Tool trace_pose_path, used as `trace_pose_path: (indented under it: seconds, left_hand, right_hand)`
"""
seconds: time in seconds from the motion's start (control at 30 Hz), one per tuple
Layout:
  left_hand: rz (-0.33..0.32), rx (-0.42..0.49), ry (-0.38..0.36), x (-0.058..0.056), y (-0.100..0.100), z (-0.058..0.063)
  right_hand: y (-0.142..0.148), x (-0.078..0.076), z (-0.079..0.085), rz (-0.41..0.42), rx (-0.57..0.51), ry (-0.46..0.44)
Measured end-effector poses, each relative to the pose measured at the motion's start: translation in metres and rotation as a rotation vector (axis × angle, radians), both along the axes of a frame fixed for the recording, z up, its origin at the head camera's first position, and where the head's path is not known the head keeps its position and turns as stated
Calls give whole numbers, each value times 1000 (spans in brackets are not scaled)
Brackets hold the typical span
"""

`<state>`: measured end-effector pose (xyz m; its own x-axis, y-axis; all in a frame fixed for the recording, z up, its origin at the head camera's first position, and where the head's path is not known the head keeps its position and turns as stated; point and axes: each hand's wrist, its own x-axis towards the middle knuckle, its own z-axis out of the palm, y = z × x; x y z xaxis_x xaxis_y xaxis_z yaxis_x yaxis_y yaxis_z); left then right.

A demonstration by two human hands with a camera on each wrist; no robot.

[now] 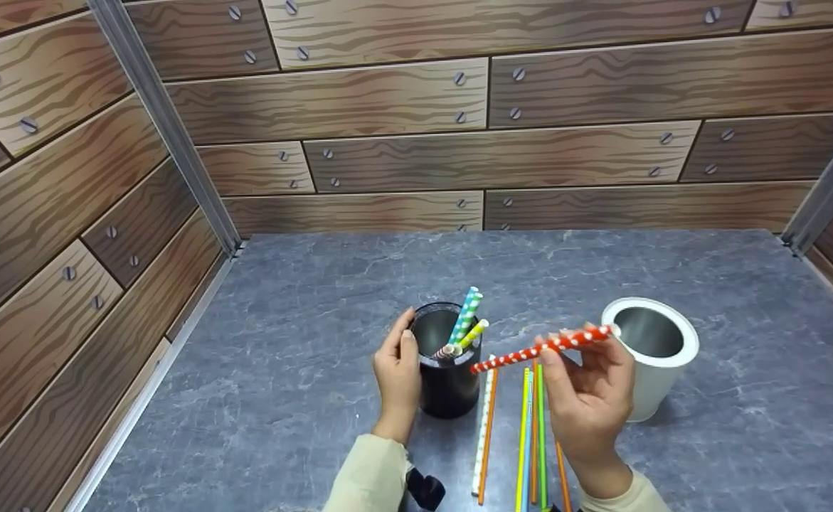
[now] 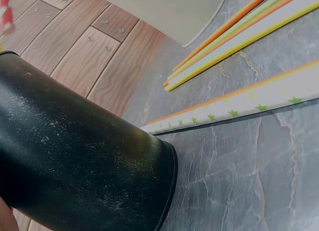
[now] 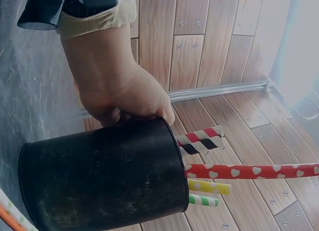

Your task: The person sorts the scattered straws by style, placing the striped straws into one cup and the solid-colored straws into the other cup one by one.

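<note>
My left hand (image 1: pixel 396 380) grips the side of a black cup (image 1: pixel 448 391), its fingertips up at the rim. Several patterned paper straws stand in the cup: blue-striped, a green-striped straw (image 3: pixel 203 200), a yellow straw (image 3: pixel 209 186) with pale dots, and a red-and-black striped straw (image 3: pixel 202 139). Between thumb and fingers, my right hand (image 1: pixel 590 398) pinches a red paper straw (image 1: pixel 523 357) with white hearts. That straw slants down to the left, its lower tip overlapping the cup's right side in the head view. The left wrist view shows the cup's dark wall close up.
A white cup (image 1: pixel 654 384) stands behind and right of my right hand. Between the cups lie several loose straws: a white straw (image 1: pixel 482 441) with green stars beside an orange one (image 1: pixel 488 441), then a group with a yellow (image 1: pixel 522 441) and a green straw (image 1: pixel 542 441). Wood-patterned walls enclose the grey table.
</note>
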<state>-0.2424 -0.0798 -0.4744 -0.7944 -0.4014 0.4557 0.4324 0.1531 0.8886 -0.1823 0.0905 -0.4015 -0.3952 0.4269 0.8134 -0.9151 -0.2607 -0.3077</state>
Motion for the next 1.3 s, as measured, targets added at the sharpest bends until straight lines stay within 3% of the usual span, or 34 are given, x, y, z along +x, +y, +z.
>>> trace_pose_path:
  seconds: [0.23,0.63,0.87,1.03,1.3]
  left_hand:
    - [14,-4,-9,0,0,0]
    - [15,6,6,-2,1,-1]
    - [10,26,-18,0,1,0]
    - [17,26,-16,0,1,0]
    - [21,23,-11,-1,2,1]
  right_hand:
    - [-6,-1,-4,-20,-57,25]
    - [-16,-8,-18,-2,-38,18]
    - [-20,-11,-27,-57,39,-10]
    - [-25,-13,-34,-50,109,-1]
    - [-30,-15,-41,-61,218,-68]
